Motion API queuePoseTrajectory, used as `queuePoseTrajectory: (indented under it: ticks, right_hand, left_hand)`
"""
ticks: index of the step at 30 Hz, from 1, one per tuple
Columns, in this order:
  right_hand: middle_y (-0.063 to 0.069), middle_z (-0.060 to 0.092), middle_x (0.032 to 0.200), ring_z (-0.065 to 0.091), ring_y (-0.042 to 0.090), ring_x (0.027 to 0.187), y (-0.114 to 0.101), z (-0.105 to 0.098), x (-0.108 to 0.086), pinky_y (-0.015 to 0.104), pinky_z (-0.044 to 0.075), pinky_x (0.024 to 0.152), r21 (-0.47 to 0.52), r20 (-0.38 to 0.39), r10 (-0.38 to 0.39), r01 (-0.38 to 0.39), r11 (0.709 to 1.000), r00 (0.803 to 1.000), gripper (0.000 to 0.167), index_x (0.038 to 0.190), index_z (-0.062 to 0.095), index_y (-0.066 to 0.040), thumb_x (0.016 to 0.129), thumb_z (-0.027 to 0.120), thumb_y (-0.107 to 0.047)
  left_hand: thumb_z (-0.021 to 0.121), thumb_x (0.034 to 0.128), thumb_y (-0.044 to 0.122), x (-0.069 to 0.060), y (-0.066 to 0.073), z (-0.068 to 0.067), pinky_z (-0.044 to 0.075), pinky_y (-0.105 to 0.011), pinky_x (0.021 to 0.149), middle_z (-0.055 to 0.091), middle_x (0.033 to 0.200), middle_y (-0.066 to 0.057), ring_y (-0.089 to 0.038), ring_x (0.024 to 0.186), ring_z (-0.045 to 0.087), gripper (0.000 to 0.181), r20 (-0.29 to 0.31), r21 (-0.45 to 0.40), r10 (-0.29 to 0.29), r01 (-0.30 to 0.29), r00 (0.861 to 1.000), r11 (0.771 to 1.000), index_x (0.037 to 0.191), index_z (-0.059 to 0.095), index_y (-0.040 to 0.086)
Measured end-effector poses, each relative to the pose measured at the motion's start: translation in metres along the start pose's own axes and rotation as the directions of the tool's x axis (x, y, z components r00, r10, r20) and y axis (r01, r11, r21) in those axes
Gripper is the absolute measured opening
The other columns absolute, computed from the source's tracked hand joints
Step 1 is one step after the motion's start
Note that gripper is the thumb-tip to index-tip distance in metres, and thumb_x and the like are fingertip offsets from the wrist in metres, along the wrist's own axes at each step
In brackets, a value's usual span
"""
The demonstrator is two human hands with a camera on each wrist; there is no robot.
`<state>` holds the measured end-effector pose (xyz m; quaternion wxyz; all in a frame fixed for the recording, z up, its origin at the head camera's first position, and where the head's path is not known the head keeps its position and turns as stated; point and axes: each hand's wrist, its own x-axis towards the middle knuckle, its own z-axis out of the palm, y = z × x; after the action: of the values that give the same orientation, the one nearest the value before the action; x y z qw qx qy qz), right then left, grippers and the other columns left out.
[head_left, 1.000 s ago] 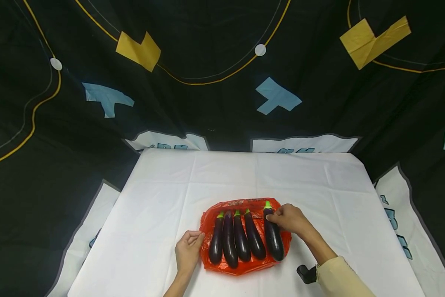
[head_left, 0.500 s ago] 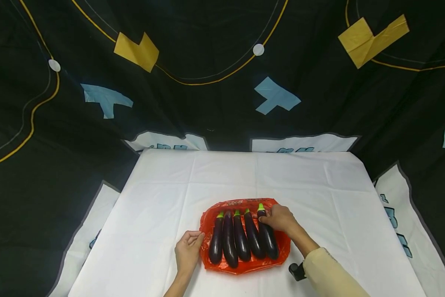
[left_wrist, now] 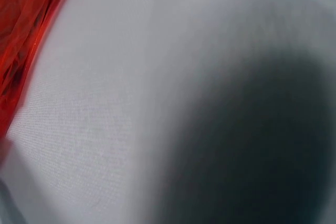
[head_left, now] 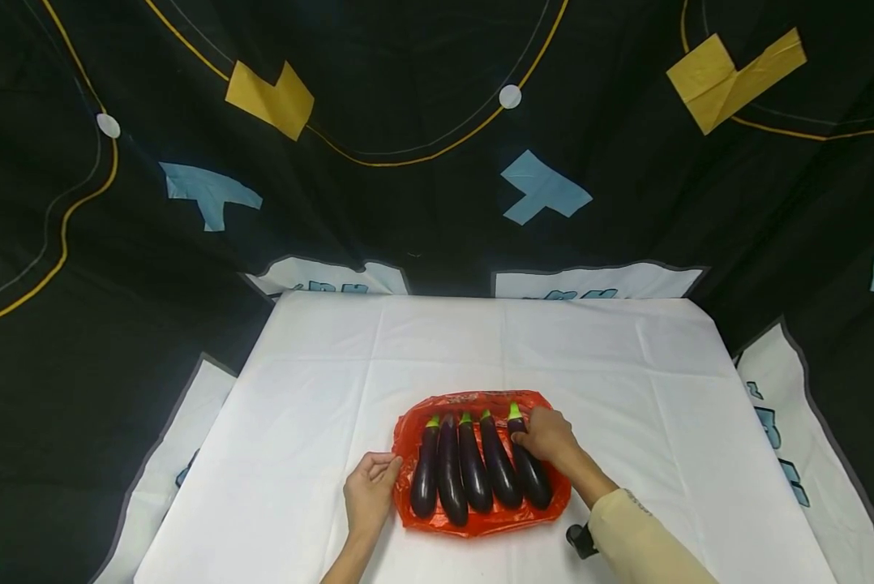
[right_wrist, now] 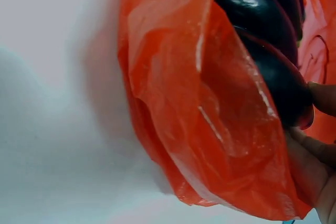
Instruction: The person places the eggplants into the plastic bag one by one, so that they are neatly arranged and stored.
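Several dark purple eggplants (head_left: 472,466) with green stem ends lie side by side on an opened red plastic bag (head_left: 481,529). My right hand (head_left: 549,438) holds the rightmost eggplant (head_left: 530,474) near its upper end, thumb on top. In the right wrist view that eggplant (right_wrist: 283,82) shows between thumb and fingers, past the crinkled bag wall (right_wrist: 184,93). At the bag's left edge, my left hand (head_left: 370,491) pinches the plastic between thumb and fingers. The left wrist view catches only a strip of red bag (left_wrist: 26,30), with that hand out of sight.
A white cloth covers the table (head_left: 320,389). Black curtains (head_left: 422,219) with yellow and blue patches hang behind and at the sides. By the right sleeve (head_left: 637,539) is a small black device (head_left: 581,541). A dark blur (left_wrist: 262,150) fills much of the left wrist view.
My right hand has brought the rightmost eggplant left, closer to the others, and its lower end then shifted slightly right. The left hand has stayed at the bag's edge.
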<state>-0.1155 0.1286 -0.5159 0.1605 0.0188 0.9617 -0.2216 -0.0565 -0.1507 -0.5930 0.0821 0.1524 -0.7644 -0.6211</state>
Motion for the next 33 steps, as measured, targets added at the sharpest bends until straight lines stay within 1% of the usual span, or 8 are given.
queuePoseTrajectory:
  ticks: [5,11,15,24,29,33]
  right_hand:
    - [0.002,0.047,0.053,0.048,0.018,0.052,0.004,0.006,0.001,0.029,0.041,0.048,-0.032,-0.012,-0.006,0.006,0.999,1.000,0.039,0.056,0.052,-0.009,0.083,0.074,-0.026]
    - [0.001,0.045,0.052,0.048,0.016,0.050,0.007,0.010,0.002,0.027,0.042,0.046,-0.002,-0.016,-0.004,0.004,1.000,1.000,0.037,0.058,0.052,-0.008,0.083,0.074,-0.025]
    - [0.002,0.046,0.052,0.048,0.016,0.050,0.008,0.013,0.003,0.027,0.041,0.047,-0.006,-0.018,-0.004,0.004,1.000,1.000,0.034,0.060,0.055,-0.007,0.084,0.073,-0.025]
    - [0.003,0.050,0.056,0.048,0.018,0.053,0.009,0.018,0.004,0.029,0.042,0.048,0.001,-0.046,-0.023,0.023,1.000,0.999,0.030,0.065,0.058,-0.004,0.082,0.075,-0.023]
    - [0.004,0.051,0.057,0.049,0.018,0.054,0.010,0.019,0.004,0.031,0.045,0.050,-0.016,-0.049,-0.015,0.014,1.000,0.999,0.030,0.070,0.060,-0.002,0.082,0.075,-0.024]
    - [0.004,0.051,0.056,0.048,0.018,0.054,0.009,0.020,0.004,0.030,0.045,0.050,-0.018,-0.055,-0.008,0.007,1.000,0.998,0.030,0.070,0.061,-0.001,0.082,0.075,-0.025]
  left_hand:
    - [0.073,0.0842,0.012,0.001,0.000,0.000,0.056,-0.022,0.066,0.072,0.083,-0.007,-0.015,0.078,0.070,0.009,0.001,0.000,0.000,0.000,1.000,1.000,0.088,0.068,0.005]
    - [0.073,0.0845,0.013,0.001,0.000,-0.001,0.056,-0.020,0.069,0.073,0.086,-0.008,-0.016,0.081,0.070,0.012,0.014,-0.018,0.002,-0.002,1.000,1.000,0.091,0.068,0.004]
    - [0.073,0.0850,0.014,0.000,0.000,-0.001,0.056,-0.020,0.069,0.072,0.087,-0.009,-0.017,0.083,0.070,0.013,0.015,-0.026,0.001,0.000,1.000,1.000,0.092,0.069,0.004]
    - [0.073,0.0845,0.016,0.000,-0.001,-0.001,0.056,-0.022,0.068,0.073,0.084,-0.008,-0.017,0.081,0.071,0.014,0.003,0.013,-0.016,0.016,1.000,1.000,0.090,0.068,0.004]
    - [0.073,0.0851,0.016,0.000,-0.001,-0.001,0.056,-0.021,0.068,0.072,0.084,-0.008,-0.016,0.080,0.071,0.014,0.000,0.035,-0.018,0.018,1.000,0.999,0.090,0.067,0.004]
    - [0.073,0.0849,0.016,0.001,-0.001,0.000,0.056,-0.021,0.067,0.072,0.084,-0.008,-0.015,0.080,0.070,0.014,-0.003,0.042,-0.017,0.017,1.000,0.999,0.090,0.067,0.004]
